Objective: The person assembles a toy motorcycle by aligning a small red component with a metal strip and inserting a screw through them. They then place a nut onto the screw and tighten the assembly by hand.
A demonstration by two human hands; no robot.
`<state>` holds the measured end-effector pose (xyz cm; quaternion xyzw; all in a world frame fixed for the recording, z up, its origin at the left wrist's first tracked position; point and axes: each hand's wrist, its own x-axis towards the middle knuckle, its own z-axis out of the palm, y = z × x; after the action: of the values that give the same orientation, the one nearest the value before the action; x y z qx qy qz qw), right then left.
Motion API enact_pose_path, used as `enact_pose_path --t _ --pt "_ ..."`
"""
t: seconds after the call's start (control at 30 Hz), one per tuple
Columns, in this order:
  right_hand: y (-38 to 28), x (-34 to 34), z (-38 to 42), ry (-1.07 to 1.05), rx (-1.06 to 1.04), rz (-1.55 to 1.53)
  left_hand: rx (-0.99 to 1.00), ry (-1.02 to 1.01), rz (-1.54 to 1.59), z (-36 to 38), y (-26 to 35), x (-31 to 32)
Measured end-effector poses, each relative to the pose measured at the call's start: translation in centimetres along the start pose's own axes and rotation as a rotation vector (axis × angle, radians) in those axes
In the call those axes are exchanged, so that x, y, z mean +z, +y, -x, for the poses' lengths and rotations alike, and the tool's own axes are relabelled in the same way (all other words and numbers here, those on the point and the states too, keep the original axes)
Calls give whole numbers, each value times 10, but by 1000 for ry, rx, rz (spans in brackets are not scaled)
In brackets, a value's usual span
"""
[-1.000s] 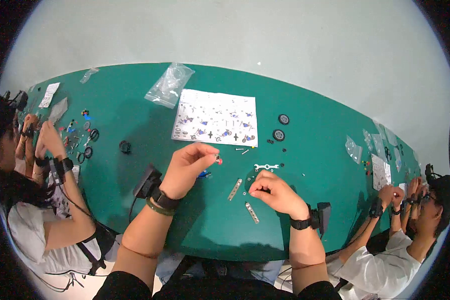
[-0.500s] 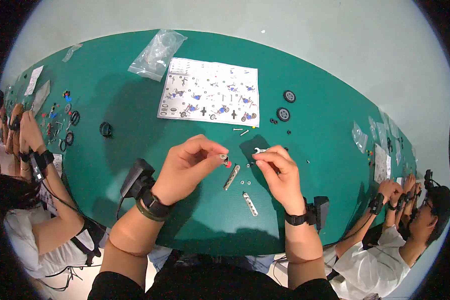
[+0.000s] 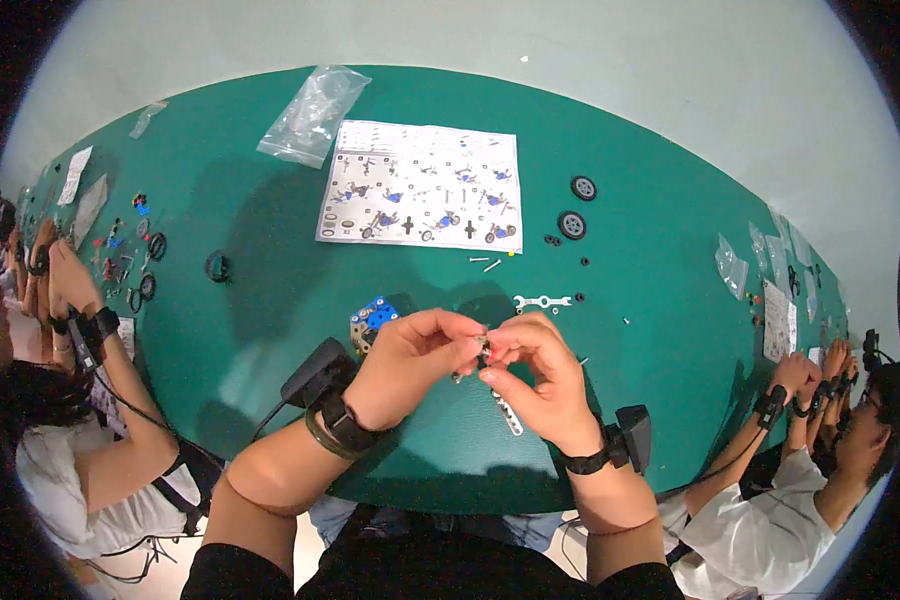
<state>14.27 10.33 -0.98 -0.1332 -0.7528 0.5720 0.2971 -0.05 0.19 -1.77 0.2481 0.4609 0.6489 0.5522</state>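
My left hand [image 3: 410, 362] pinches a small metal part with a red piece [image 3: 485, 347] between thumb and fingertips. From the other side, the fingertips of my right hand [image 3: 545, 380] close on the same part, and the two hands meet there. The fingers hide most of it, so its exact kind does not show. Below them a perforated metal strip [image 3: 510, 415] lies on the table, partly covered by my right hand. A flat metal spanner [image 3: 542, 302] rests just beyond my right fingers. Beside my left hand sits a blue and metal assembly [image 3: 373, 314].
An instruction sheet [image 3: 420, 185] lies ahead on the green table [image 3: 290, 270], with a clear plastic bag [image 3: 315, 115] at its upper left. Two wheels [image 3: 572, 225] and several screws [image 3: 486, 263] lie near it. A black tyre [image 3: 217, 266] is further left. Other people work at both sides.
My hands have come together, and my right fingers now grip the small part my left hand held apart before. The spanner and the blue assembly now show, uncovered by my hands.
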Motion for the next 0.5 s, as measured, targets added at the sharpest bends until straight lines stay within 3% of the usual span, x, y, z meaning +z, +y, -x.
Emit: enact_pose_path --t 0.17,0.27,0.5 --pt "8 -1 3 4 38 -22 -41 -30 -20 2 2 1" --pt "11 -1 6 53 129 -196 -56 -51 -1 2 5 -1" --pt "8 0 5 67 106 -166 -80 -49 22 3 9 0"
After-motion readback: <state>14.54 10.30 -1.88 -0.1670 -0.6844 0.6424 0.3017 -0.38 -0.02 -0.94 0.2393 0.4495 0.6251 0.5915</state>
